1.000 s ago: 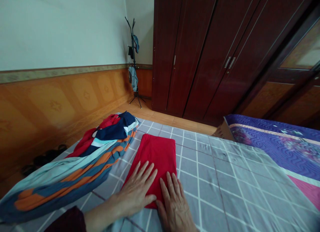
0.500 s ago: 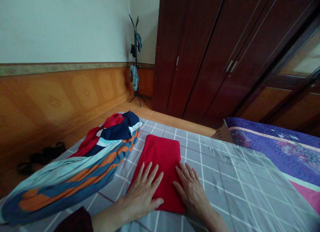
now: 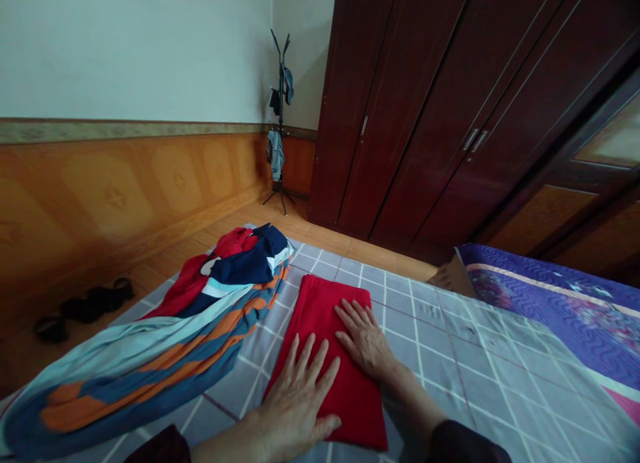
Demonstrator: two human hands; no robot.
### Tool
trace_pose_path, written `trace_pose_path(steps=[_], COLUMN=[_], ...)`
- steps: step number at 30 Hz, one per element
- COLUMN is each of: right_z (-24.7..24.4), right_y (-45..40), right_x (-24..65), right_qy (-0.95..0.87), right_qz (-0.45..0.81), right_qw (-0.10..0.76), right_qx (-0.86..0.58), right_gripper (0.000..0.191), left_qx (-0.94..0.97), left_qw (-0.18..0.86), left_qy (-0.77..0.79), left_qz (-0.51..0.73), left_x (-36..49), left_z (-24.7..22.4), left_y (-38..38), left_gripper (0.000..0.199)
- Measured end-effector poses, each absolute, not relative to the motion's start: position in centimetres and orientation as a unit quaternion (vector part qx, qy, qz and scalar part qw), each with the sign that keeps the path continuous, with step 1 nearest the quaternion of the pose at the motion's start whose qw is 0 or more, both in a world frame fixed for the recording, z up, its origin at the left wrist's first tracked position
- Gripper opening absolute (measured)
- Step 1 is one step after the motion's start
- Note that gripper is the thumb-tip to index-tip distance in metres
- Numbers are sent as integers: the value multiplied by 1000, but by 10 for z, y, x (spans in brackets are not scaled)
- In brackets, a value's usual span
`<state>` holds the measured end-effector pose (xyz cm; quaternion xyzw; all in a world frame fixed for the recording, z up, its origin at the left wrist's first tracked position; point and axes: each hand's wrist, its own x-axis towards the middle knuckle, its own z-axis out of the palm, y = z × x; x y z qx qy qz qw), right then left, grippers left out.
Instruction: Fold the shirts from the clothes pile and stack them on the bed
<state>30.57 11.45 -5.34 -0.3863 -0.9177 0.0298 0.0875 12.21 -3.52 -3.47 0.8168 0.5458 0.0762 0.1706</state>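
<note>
A red cloth (image 3: pixel 320 303), folded into a flat rectangle, lies on the grey checked bedsheet (image 3: pixel 415 343) in front of me. My left hand (image 3: pixel 303 400) rests flat on its near left part with the fingers spread. Farther up, my right hand (image 3: pixel 365 340) lies on the cloth's right side, palm down and fingers stretched out. Neither hand grips anything. Whether the cloth is a garment I cannot tell from its folded shape.
Left of the cloth lies a heap of clothes (image 3: pixel 200 316) in red, navy, pale blue and orange stripes. Dark shoes (image 3: pixel 90 308) sit on the floor. A coat stand (image 3: pixel 281 116) and dark wardrobe (image 3: pixel 400 116) stand beyond the bed. A purple quilted cover (image 3: pixel 560 290) is at right.
My right hand has moved up and inward over the red cloth. My left hand still lies flat on it. The view has shifted slightly.
</note>
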Motion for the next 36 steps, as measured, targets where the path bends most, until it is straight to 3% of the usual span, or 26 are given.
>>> trace_pose_path(steps=[4, 10, 15, 20, 24, 30, 33, 36], right_z=[-45, -41, -37, -39, -36, -23, -31, -49], right_y=[133, 137, 154, 153, 171, 124, 83, 72], right_x=[285, 242, 217, 197, 190, 218, 255, 297], right_qy=[-873, -946, -932, -952, -925, -909, -936, -921], right_qz=[13, 59, 43, 54, 46, 33, 52, 62], right_qw=[86, 66, 75, 59, 66, 85, 91, 87], right_qx=[-480, -311, -353, -296, -371, -406, -336, -374], right_gripper=[58, 51, 59, 51, 58, 62, 57, 56], left_qx=[809, 799, 811, 808, 818, 815, 820, 820], left_qw=[193, 220, 219, 231, 196, 182, 183, 171], left_qy=[550, 552, 536, 536, 534, 541, 533, 536], left_qz=[76, 93, 88, 80, 87, 94, 97, 103], left_x=[122, 120, 120, 121, 121, 119, 118, 118], left_z=[-41, -59, -61, -52, -48, -74, -80, -70], left_y=[-35, -31, -27, -23, -25, -28, -29, -31], left_gripper=[81, 83, 81, 80, 78, 85, 84, 82])
